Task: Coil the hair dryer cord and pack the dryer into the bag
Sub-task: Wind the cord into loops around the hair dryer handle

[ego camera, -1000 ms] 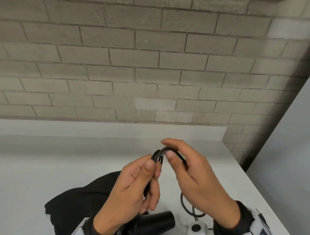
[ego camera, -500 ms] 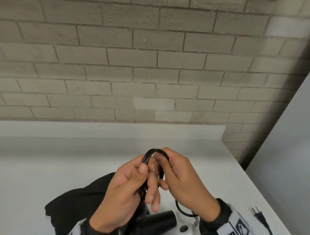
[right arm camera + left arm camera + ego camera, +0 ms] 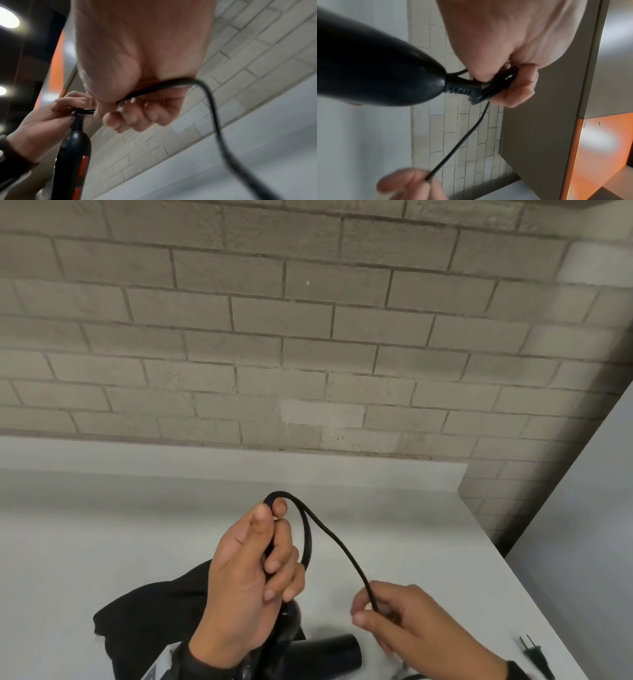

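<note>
My left hand grips a bundle of folded loops of the black cord, held upright above the white table. The black hair dryer hangs below that hand by its strain relief, its barrel near the table. From the top of the loops the cord slopes down right to my right hand, which pinches it between thumb and fingers. In the right wrist view the cord runs out of my right hand and drops away. The plug lies on the table at the lower right. The black bag lies flat under my left forearm.
A white table backs onto a grey brick wall. The table's right edge runs diagonally past the plug, with a grey panel beyond it.
My right hand has left the loops at my left hand and slid down and to the right along the cord, drawing a straight length out. The left hand keeps hold of the loops.
</note>
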Action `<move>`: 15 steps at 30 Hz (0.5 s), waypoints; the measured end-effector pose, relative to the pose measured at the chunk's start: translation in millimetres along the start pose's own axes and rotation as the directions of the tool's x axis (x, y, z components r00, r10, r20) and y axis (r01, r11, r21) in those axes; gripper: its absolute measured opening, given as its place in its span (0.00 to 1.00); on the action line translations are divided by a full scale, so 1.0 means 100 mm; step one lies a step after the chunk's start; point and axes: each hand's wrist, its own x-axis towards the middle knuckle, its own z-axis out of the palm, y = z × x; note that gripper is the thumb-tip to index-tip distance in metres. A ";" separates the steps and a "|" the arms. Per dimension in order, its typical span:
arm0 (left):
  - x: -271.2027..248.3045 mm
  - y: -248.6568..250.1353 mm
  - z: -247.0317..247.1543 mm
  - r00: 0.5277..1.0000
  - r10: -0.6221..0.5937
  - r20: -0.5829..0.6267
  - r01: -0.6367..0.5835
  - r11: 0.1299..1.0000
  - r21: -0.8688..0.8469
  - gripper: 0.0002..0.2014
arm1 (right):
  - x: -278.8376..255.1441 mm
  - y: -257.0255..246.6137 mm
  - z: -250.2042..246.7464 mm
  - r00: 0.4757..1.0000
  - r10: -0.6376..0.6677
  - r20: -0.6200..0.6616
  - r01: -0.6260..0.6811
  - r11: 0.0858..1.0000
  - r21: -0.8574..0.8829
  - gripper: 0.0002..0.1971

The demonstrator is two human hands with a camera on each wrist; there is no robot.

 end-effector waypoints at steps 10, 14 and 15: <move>0.07 -0.03 0.01 0.986 0.053 -0.161 -0.057 0.998 -0.017 0.17 | -0.39 0.33 -0.39 0.683 0.001 -0.731 -0.057 0.997 -0.052 0.07; 0.09 -0.02 -0.01 0.985 0.059 -0.163 -0.061 0.998 -0.012 0.18 | -0.42 0.41 -0.42 0.650 0.126 -0.749 -0.115 0.991 0.067 0.12; 0.09 -0.01 0.00 0.984 0.067 -0.165 -0.067 0.998 0.006 0.18 | -0.41 0.40 -0.42 0.654 0.150 -0.742 -0.111 0.989 0.102 0.12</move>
